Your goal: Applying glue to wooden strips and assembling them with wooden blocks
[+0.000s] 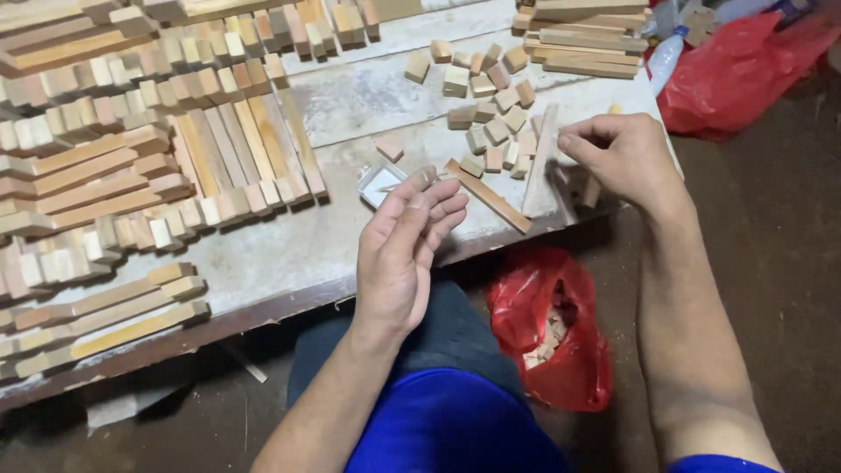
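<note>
Wooden strips and short blocks are seen across a worn, pale worktop (289, 254): long tan slats (241, 149) are laid side by side and stacked in rows at the left, which suggests that much sorting is already done, while a loose scatter of small square wooden blocks (491, 105) is left unarranged near the far right. A thin pale wooden strip (541, 162) is held near its upper end by the right hand (618, 158), the grip narrowed to a pinch of thumb and fingertips, with the strip resting on the worktop edge. The left hand (407, 250) is raised palm inward, its fingers loosely curled; whether anything is held cannot be told. A small clear plastic packet (378, 184) lies just beyond it. A red plastic bag (552, 328) of offcuts sits on the floor below.
</note>
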